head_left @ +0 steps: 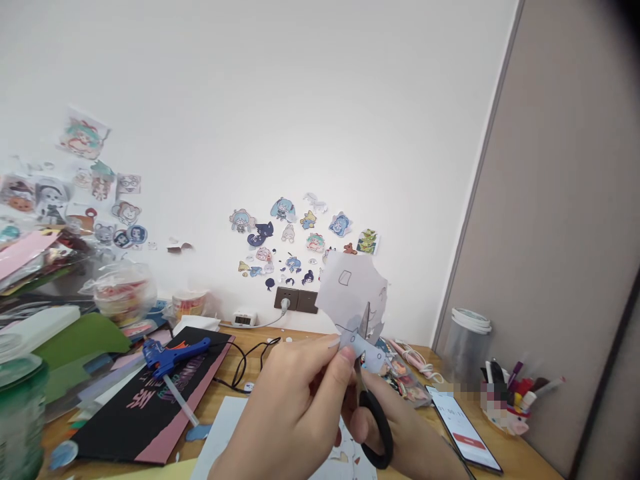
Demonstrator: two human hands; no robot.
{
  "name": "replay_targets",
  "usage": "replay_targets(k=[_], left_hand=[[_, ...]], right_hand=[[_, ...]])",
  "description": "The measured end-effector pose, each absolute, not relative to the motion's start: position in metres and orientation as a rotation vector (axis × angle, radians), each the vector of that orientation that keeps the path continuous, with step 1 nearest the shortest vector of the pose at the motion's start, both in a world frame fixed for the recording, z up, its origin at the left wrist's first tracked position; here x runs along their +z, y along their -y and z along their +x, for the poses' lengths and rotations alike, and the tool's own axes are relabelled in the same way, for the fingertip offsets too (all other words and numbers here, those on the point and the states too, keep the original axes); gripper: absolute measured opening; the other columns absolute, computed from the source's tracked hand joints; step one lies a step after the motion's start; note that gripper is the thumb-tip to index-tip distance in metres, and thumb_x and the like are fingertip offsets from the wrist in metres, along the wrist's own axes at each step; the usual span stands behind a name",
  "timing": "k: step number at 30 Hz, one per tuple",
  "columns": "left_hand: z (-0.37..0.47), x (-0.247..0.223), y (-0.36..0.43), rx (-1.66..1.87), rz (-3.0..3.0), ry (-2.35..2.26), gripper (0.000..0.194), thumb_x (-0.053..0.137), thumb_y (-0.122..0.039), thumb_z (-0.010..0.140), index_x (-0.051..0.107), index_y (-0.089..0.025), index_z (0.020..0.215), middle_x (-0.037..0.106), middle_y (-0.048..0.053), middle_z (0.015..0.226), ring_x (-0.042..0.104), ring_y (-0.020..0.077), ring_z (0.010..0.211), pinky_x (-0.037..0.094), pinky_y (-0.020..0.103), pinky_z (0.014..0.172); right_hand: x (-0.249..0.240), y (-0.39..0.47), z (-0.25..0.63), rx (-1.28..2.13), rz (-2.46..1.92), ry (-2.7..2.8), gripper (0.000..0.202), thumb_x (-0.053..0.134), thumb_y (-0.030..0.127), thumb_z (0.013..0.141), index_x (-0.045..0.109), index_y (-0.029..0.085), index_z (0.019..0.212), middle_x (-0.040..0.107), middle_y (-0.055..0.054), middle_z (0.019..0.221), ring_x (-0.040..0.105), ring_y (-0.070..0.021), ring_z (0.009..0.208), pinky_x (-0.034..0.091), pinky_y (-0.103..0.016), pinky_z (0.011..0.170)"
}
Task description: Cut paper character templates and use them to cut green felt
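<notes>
My left hand (pixel 305 387) pinches a white sheet of paper (pixel 345 287) by its lower edge and holds it up before the wall. Drawn outlines show on the paper, and its right side has a ragged cut edge. Behind and to the right, my right hand (pixel 395 413) grips a pair of black-handled scissors (pixel 377 437). The scissors' blades point upward and meet the paper close to my left thumb. Some right-hand fingers are hidden behind the left hand and the handles.
A blue glue gun (pixel 173 357) lies on a black folder (pixel 150 400) at left. On the right are a phone (pixel 463 427), a pen holder (pixel 510 413) and a clear bucket (pixel 467 343). Cutouts (pixel 285 210) cover part of the wall above a socket (pixel 295 299). White sheets (pixel 227 423) lie below my hands.
</notes>
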State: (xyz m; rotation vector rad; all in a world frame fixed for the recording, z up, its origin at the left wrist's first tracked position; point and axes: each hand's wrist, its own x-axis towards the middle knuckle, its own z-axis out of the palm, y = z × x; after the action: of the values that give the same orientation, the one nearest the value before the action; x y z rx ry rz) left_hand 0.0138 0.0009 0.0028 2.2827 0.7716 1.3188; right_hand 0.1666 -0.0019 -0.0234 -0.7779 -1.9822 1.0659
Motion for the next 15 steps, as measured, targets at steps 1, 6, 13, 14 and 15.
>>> replay_targets(k=[1,6,13,14,15], left_hand=[[0.0137,0.0030,-0.0002,1.314,2.277,-0.765,0.043,0.029,-0.029,0.093,0.045,-0.019,0.054,0.058,-0.004,0.049,0.052,0.0102,0.051,0.035,0.022,0.057],[0.0130,0.0029,0.0019,1.281,2.253,-0.739,0.045,0.029,-0.028,0.093,0.045,-0.018,0.053,0.057,-0.004,0.046,0.052,0.0095,0.051,0.036,0.021,0.057],[0.0131,0.0004,0.0015,1.263,2.236,-0.722,0.045,0.027,-0.029,0.093,0.045,-0.019,0.053,0.058,-0.004,0.046,0.052,0.0094,0.049,0.037,0.021,0.059],[0.0131,0.0009,0.0016,1.264,2.239,-0.717,0.045,0.027,-0.028,0.093,0.045,-0.018,0.053,0.058,-0.004,0.046,0.052,0.0091,0.049,0.037,0.021,0.059],[0.0131,0.0015,0.0016,1.268,2.245,-0.714,0.046,0.027,-0.028,0.094,0.044,-0.018,0.052,0.058,-0.004,0.046,0.052,0.0087,0.049,0.036,0.021,0.059]], right_hand=[[-0.0241,0.0014,0.1670,1.068,-0.766,1.990,0.053,0.046,0.068,0.075,0.045,0.015,0.069,0.043,-0.001,0.072,0.040,-0.0115,0.067,0.031,-0.024,0.060],[-0.0267,0.0000,0.1683,1.071,-0.732,1.985,0.051,0.046,0.067,0.076,0.045,0.016,0.071,0.044,-0.001,0.072,0.041,-0.0116,0.067,0.031,-0.024,0.060],[-0.0234,0.0016,0.1687,1.103,-0.755,1.998,0.051,0.046,0.067,0.074,0.045,0.016,0.071,0.045,-0.001,0.070,0.041,-0.0112,0.066,0.033,-0.023,0.060],[-0.0216,0.0022,0.1686,1.104,-0.760,2.007,0.051,0.047,0.066,0.074,0.045,0.015,0.070,0.046,-0.001,0.069,0.042,-0.0112,0.066,0.033,-0.023,0.060],[-0.0201,0.0027,0.1684,1.103,-0.761,2.019,0.051,0.047,0.066,0.074,0.045,0.015,0.069,0.046,-0.001,0.069,0.042,-0.0112,0.066,0.034,-0.023,0.061]])
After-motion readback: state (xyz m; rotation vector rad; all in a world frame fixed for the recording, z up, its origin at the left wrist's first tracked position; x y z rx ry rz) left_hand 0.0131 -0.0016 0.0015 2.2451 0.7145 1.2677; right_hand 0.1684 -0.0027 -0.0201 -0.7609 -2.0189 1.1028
